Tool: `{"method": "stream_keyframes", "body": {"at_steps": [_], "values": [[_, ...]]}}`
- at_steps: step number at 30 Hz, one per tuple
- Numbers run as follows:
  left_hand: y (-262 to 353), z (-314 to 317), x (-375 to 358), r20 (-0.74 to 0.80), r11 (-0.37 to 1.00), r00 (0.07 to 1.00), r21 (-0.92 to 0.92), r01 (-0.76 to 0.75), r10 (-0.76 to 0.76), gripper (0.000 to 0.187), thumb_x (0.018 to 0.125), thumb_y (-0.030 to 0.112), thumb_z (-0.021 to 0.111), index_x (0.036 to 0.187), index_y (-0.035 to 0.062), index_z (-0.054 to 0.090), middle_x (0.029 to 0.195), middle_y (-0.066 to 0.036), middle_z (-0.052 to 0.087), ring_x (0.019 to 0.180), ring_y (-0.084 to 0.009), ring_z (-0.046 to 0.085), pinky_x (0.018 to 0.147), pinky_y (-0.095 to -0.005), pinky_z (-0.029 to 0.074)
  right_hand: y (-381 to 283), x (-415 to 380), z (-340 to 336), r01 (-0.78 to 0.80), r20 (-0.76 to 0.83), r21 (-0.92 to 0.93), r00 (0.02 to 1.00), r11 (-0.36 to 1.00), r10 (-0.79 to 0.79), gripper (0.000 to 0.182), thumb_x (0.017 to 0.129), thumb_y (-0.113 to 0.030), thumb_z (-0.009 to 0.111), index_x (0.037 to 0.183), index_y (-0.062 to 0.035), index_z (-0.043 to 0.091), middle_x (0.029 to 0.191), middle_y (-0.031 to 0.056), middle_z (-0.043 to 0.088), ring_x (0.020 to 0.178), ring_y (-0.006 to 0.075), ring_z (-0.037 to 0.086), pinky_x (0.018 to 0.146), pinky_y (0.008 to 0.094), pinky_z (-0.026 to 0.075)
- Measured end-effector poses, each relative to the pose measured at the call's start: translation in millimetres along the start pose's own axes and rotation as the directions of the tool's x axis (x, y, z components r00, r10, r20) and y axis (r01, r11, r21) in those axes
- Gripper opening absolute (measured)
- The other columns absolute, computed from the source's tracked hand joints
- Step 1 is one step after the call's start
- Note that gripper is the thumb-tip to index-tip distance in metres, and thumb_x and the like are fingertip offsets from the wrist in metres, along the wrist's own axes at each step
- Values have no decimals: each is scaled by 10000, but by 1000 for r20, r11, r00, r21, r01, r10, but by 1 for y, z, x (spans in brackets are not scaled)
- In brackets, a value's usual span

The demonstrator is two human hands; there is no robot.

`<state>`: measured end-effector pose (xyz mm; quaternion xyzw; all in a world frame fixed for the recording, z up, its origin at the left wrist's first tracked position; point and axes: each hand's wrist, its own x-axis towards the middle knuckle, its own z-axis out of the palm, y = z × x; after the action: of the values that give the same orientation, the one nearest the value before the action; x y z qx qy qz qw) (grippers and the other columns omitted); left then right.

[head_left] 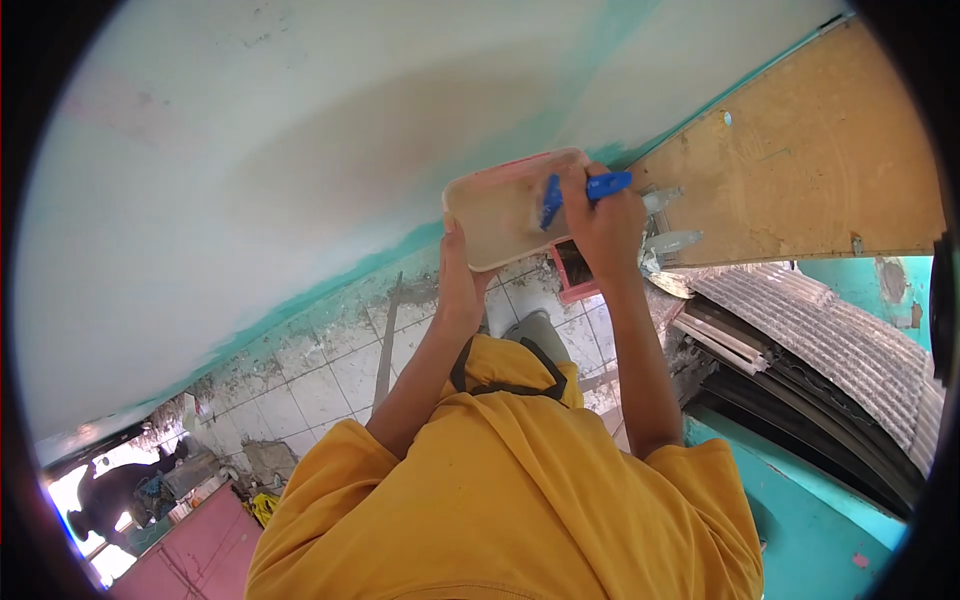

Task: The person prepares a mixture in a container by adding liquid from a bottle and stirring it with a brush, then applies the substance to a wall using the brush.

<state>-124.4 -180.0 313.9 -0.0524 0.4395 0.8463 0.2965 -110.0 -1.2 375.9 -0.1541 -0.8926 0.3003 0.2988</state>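
Observation:
A shallow rectangular tub [487, 225] with a pinkish rim and a pale inside is held up close to the wall. My left hand [459, 285] grips its near left edge, thumb over the rim and the other fingers hidden beneath. In my right hand [605, 215] is a blue-handled paintbrush [609, 185], gripped above the tub's right part. The brush's blurred bristle end is over the tub's pale inside; whether it touches cannot be made out.
A whitish wall [300, 170] with green patches runs along the left and ahead. To the right are a wooden panel [790, 160], plastic bottles [672, 242] and stacked corrugated sheets [820, 325]. Below lie white floor tiles [335, 385] and a pink frame [578, 292].

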Motion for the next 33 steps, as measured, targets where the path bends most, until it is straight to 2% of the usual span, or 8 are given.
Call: {"method": "stream_keyframes", "body": {"at_steps": [3, 5, 11, 14, 17, 20, 26, 33], "values": [[-6, -3, 2, 4, 1000, 1000, 17, -3, 3, 705, 1056, 629, 271, 1552, 129, 297, 1519, -94, 441, 1386, -250, 468, 1134, -458, 412, 3, -5, -2, 45, 60, -70, 997, 997, -41, 244, 937, -273, 630, 791, -77, 637, 631, 155, 627, 606, 406, 645, 556, 461, 520], [-10, -1, 1, 12, 999, 1000, 36, 7, -7, 705, 1055, 629, 272, 1553, 130, 296, 1519, -94, 441, 1384, -252, 470, 1132, -457, 412, 10, -4, 16, 92, -10, 200, 996, 975, -92, 255, 942, -270, 623, 777, -75, 631, 624, 153, 629, 597, 396, 646, 549, 455, 518], [3, -5, 3, -8, 1000, 1000, 23, 9, -9, 682, 1066, 605, 269, 1551, 126, 300, 1519, -95, 443, 1382, -247, 471, 1130, -456, 410, 12, 4, -14, 28, 58, -71, 998, 997, -24, 290, 939, -266, 634, 736, -59, 622, 605, 154, 615, 571, 397, 629, 537, 452, 501], [-1, -6, 5, 8, 993, 999, 108, 40, -42, 688, 1059, 619, 278, 1548, 135, 308, 1514, -94, 448, 1383, -248, 469, 1125, -455, 413, 16, 7, 0, 148, 128, 68, 979, 987, -156, 305, 943, -261, 632, 716, -57, 612, 578, 149, 599, 555, 390, 623, 510, 453, 482], [6, -2, 3, 51, 993, 998, 116, 27, -33, 700, 1054, 630, 280, 1548, 135, 312, 1508, -96, 456, 1384, -252, 468, 1117, -455, 413, 22, 19, -2, 47, 142, 149, 987, 988, -69, 306, 943, -257, 633, 716, -55, 601, 560, 144, 586, 545, 385, 617, 497, 450, 472], [14, -2, 5, 11, 998, 999, 53, 30, -30, 703, 1053, 635, 278, 1548, 137, 314, 1501, -96, 466, 1372, -252, 476, 1107, -455, 412, 27, 17, -17, 111, 90, -57, 990, 992, -105, 301, 946, -267, 637, 741, -48, 614, 553, 140, 579, 538, 377, 615, 494, 438, 470], [8, -3, 6, 64, 993, 997, 116, 28, -35, 706, 1050, 647, 266, 1548, 149, 318, 1490, -92, 477, 1347, -240, 492, 1101, -456, 408, 22, 11, -14, 128, 115, 123, 983, 984, -142, 305, 953, -263, 639, 735, -51, 612, 541, 138, 575, 504, 359, 605, 479, 419, 463], [14, 2, 6, 47, 997, 999, 75, 12, -16, 688, 1068, 611, 238, 1552, 127, 305, 1522, -104, 444, 1381, -250, 465, 1128, -476, 388, 25, 21, -38, 122, 54, 29, 991, 992, -123, 291, 948, -234, 649, 723, -58, 591, 528, 129, 550, 493, 362, 583, 472, 419, 446]]}}
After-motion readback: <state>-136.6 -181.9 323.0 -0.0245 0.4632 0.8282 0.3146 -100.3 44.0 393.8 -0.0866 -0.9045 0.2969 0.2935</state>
